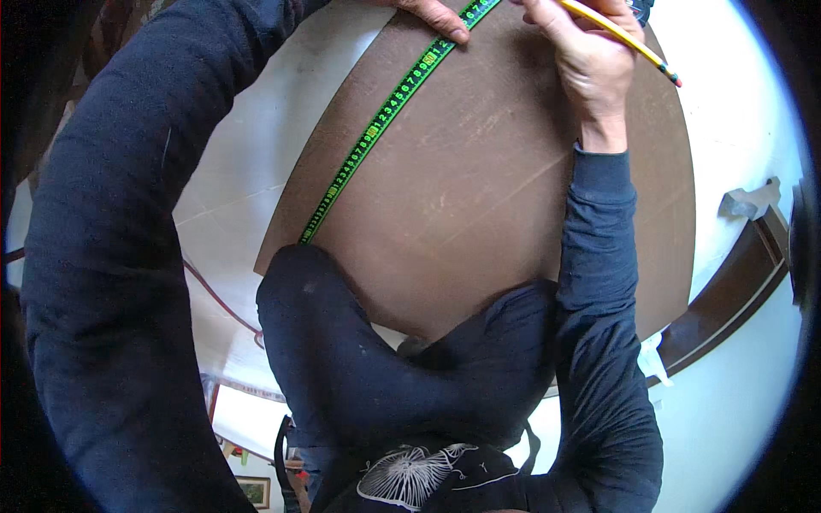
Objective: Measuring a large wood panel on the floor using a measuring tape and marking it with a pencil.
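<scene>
A wide brown wooden board (479,162) lies in front of me and partly under my knees. Along its left side runs a green tape measure (376,128), pulled out at a slant from my left knee to the upper edge. My left hand (432,13), partly cut off by the upper edge, has a finger stretched flat against the tape; the visible part is open. At the top right my right hand (594,64) is closed around a yellow pencil (611,27). The pencil's eraser end points down to the right; its tip is out of view.
My bent legs (402,376) rest at the board's near edge. Light floor (227,179) surrounds the board. To the right are a dark brown curved wooden piece (727,299) and a grey bracket-like part (750,201). A thin red cord (218,295) runs on the left.
</scene>
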The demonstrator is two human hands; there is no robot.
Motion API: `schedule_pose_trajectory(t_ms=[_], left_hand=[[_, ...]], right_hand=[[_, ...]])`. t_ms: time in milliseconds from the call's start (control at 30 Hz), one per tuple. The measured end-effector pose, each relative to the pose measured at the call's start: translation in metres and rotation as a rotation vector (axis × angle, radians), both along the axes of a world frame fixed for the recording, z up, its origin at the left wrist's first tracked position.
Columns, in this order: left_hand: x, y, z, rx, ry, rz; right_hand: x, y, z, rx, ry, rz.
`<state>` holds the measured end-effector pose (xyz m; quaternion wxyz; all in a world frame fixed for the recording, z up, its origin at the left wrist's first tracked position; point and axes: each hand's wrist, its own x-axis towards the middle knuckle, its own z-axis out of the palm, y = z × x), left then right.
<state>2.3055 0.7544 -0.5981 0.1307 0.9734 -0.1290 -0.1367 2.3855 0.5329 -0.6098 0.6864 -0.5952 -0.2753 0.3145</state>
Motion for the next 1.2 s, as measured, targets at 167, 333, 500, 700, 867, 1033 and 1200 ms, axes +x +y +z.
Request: schedule_pose_trajectory(t_ms=[167,333,500,700,867,1033,1200], left_hand=[[-0.001,-0.002,-0.001,0.028,-0.126,-0.025],[0.003,0.000,0.001,-0.042,0.000,-0.004],[0.003,-0.004,0.005,-0.008,-0.029,-0.011],[0.004,-0.005,0.004,0.020,-0.018,-0.006],[0.004,-0.004,0.001,0.014,-0.032,-0.007],[0.005,-0.005,0.003,0.042,-0.006,0.004],[0.002,-0.003,-0.002,0.063,-0.015,-0.003]], right_hand=[[-0.007,-0.010,-0.008,-0.004,-0.074,-0.137],[-0.006,-0.006,-0.010,0.047,-0.093,-0.126],[-0.013,-0.006,-0.005,-0.059,-0.077,-0.108],[-0.017,-0.004,0.000,-0.111,-0.154,-0.096],[-0.020,0.000,0.004,-0.089,-0.282,-0.064],[-0.021,0.000,0.009,-0.113,-0.290,-0.021],[-0.024,0.003,0.009,-0.147,-0.374,-0.042]])
